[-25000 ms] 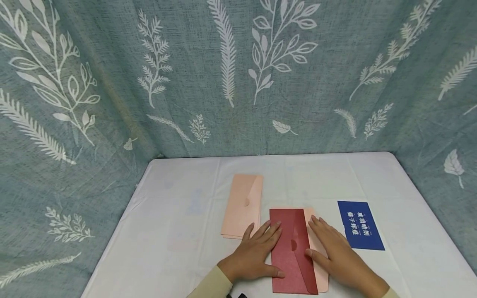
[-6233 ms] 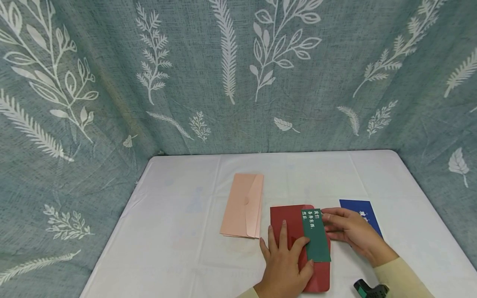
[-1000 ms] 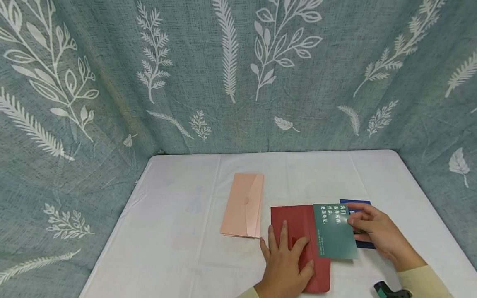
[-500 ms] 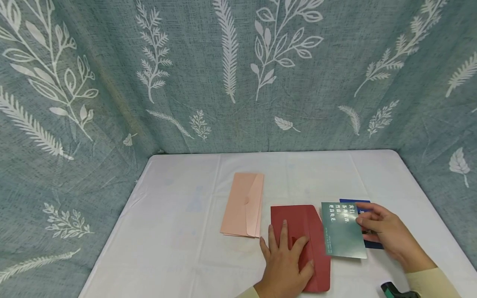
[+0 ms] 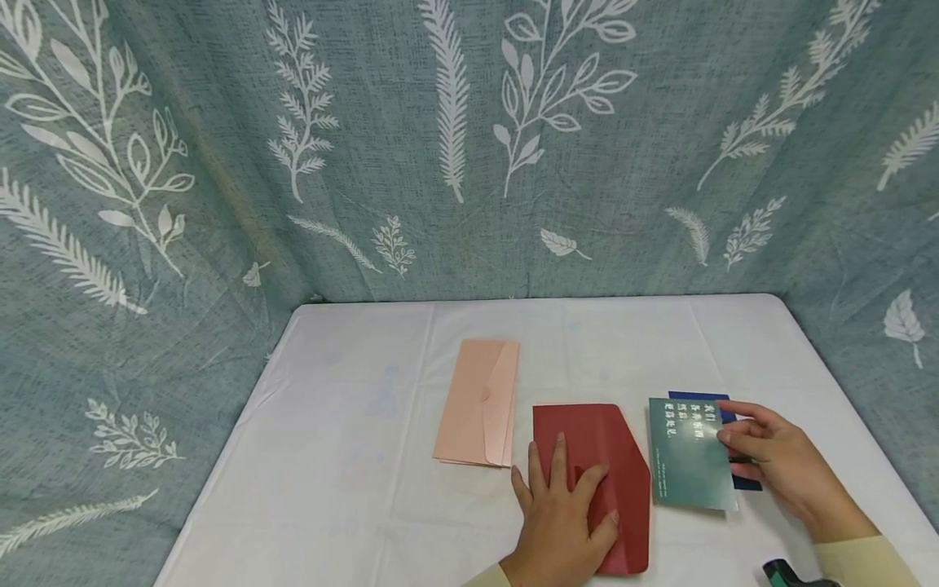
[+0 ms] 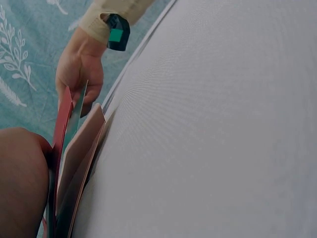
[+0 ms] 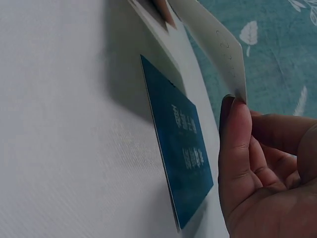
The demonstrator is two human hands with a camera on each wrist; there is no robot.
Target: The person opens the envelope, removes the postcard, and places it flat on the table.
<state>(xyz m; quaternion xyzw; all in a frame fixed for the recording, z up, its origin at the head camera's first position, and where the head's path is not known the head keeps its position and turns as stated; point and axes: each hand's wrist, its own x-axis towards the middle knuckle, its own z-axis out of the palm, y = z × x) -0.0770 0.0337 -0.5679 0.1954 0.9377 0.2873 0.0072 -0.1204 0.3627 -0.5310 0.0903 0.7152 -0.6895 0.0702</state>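
Card in green point(image 5: 689, 465) hangs from the right hand point(image 5: 781, 461), which pinches it by its right edge, thumb on top. From where I sit, the card lies left of that hand and just right of the red envelope point(image 5: 623, 461), a narrow gap between them in the head view. Both have their long axes running near to far, so I judge them roughly parallel. The right wrist view shows me the card raised, clear of the blue card point(image 7: 181, 148), whose left part it covers from above. The left hand point(image 5: 557, 518) rests on the envelope with fingers spread. The right hand is much the nearer to the green card, so I would count on it alone there. What matters, I judge, is the envelope's slanted flap side, which faces right, towards the card.
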